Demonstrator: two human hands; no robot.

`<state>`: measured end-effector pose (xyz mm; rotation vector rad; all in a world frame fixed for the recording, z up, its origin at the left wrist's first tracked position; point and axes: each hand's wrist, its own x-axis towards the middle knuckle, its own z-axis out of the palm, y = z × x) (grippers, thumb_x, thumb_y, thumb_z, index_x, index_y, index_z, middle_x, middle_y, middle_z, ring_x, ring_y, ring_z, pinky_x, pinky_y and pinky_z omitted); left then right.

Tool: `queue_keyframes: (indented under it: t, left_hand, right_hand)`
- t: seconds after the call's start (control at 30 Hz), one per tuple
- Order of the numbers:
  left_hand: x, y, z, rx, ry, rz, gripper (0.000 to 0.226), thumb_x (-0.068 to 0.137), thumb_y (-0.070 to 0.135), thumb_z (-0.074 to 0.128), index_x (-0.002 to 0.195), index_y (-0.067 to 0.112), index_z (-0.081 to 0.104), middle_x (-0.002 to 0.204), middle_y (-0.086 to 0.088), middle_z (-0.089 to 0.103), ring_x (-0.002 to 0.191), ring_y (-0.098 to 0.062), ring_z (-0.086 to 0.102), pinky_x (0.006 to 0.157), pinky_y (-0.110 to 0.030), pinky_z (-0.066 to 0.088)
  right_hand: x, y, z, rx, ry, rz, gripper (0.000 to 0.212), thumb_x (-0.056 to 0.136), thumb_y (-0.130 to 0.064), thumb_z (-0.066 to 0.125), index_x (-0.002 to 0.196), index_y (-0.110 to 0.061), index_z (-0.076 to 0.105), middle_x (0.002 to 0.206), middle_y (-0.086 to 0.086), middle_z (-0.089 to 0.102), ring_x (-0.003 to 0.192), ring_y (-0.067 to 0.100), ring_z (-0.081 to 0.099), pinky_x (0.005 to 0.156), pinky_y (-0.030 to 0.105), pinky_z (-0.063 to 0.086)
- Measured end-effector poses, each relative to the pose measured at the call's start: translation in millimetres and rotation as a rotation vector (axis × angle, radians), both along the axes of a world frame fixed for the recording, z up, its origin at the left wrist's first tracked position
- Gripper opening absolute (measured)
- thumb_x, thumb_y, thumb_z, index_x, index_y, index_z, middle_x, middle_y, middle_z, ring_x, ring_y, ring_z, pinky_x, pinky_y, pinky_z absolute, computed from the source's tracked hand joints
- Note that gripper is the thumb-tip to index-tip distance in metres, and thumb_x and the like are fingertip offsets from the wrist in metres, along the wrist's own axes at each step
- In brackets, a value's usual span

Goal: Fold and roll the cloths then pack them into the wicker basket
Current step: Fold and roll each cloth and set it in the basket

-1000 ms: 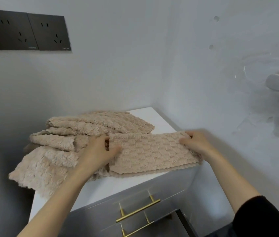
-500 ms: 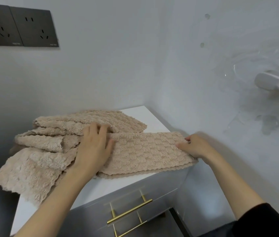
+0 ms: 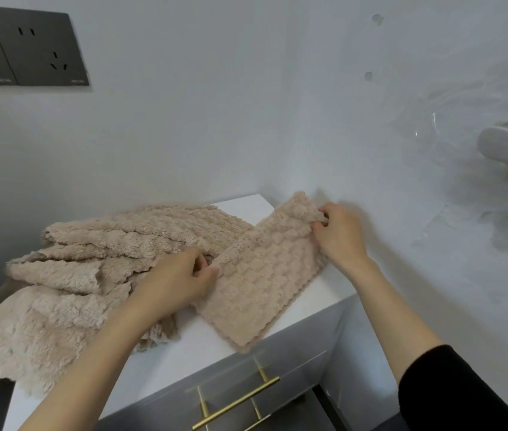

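Note:
A folded beige cloth (image 3: 258,281) lies slantwise on the white cabinet top (image 3: 190,349), one end near the front edge, the other against the right wall. My left hand (image 3: 178,281) pinches its left edge. My right hand (image 3: 339,234) grips its far corner by the wall. Behind and to the left sits a heap of several more beige cloths (image 3: 91,269), one draping over the cabinet's left side. No wicker basket is in view.
The cabinet stands in a corner between a back wall and a right wall. Its grey drawers carry gold bar handles (image 3: 237,402). Dark wall sockets (image 3: 25,48) hang upper left. A white fitting (image 3: 507,147) juts from the right wall.
The folded cloth has been turned from lying along the front edge to slanting toward the wall. My right hand rose to its far corner; my left hand went from pressing flat to pinching.

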<state>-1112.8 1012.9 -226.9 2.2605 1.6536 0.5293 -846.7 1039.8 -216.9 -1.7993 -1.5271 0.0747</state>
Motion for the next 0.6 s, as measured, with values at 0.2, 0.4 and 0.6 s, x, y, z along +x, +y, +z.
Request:
queue_keyframes:
  t: [0.2, 0.4, 0.6]
  left_hand:
    - [16, -5, 2, -0.429, -0.504, 0.023, 0.021, 0.094, 0.029, 0.056, 0.082, 0.012, 0.052, 0.079, -0.004, 0.062, 0.070, -0.015, 0.059, 0.071, -0.032, 0.053]
    - [29, -13, 0, -0.803, -0.915, 0.129, 0.023, 0.092, 0.019, 0.060, 0.102, -0.001, 0.054, 0.102, -0.020, 0.070, 0.088, -0.029, 0.071, 0.064, -0.030, 0.061]
    - [22, -14, 0, -0.727, -0.865, 0.206, 0.034, 0.083, 0.018, 0.073, 0.101, 0.007, 0.046, 0.062, 0.001, 0.066, 0.056, -0.020, 0.068, 0.064, -0.032, 0.060]
  right_hand:
    - [-29, 32, 11, 0.003, 0.417, 0.280, 0.041, 0.098, -0.004, 0.040, 0.137, -0.014, 0.049, 0.131, 0.000, 0.055, 0.114, 0.007, 0.053, 0.091, 0.005, 0.037]
    - [-51, 31, 4, -0.135, 0.439, 0.536, 0.064, 0.095, 0.007, 0.028, 0.151, -0.025, 0.024, 0.157, -0.009, 0.021, 0.142, 0.007, 0.026, 0.111, 0.021, 0.028]
    - [-39, 14, 7, -0.221, 0.161, 0.529, 0.038, 0.097, -0.006, 0.042, 0.126, -0.024, 0.060, 0.132, -0.014, 0.055, 0.102, 0.003, 0.058, 0.075, 0.000, 0.040]
